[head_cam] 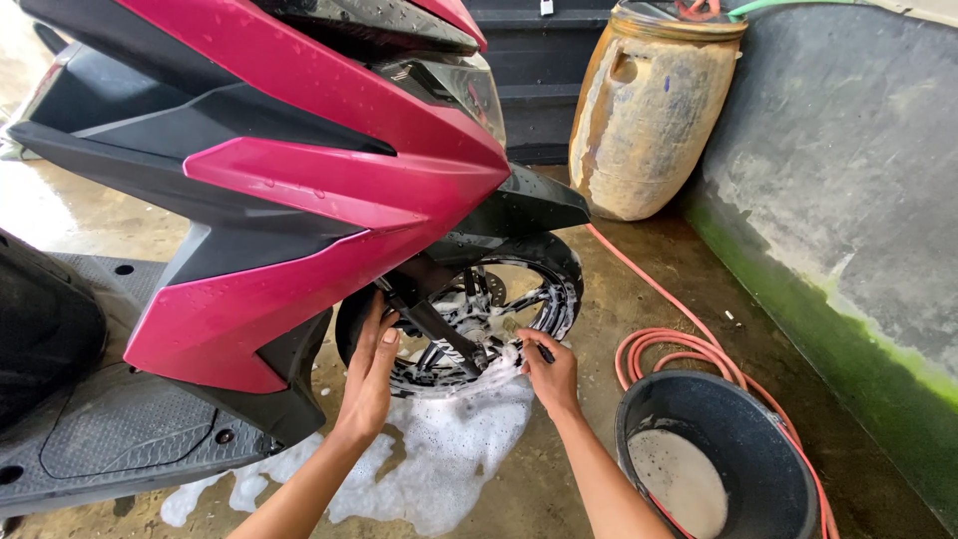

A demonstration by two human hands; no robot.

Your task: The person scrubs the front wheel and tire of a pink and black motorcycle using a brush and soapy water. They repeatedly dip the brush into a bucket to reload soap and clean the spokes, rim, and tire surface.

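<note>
A pink and black scooter (299, 180) stands wet in front of me. Its front wheel (479, 309) is covered in soap foam. My left hand (369, 374) rests flat against the left side of the tyre, fingers up. My right hand (549, 369) is closed on a small dark brush (539, 349) pressed to the lower wheel rim. A patch of white foam (439, 459) lies on the wet concrete floor under the wheel.
A black bucket (758, 429) with soapy water stands at the lower right. An orange hose (679, 344) coils around it and runs back toward a stained barrel (649, 110). A grey wall with a green mossy base (848, 329) bounds the right side.
</note>
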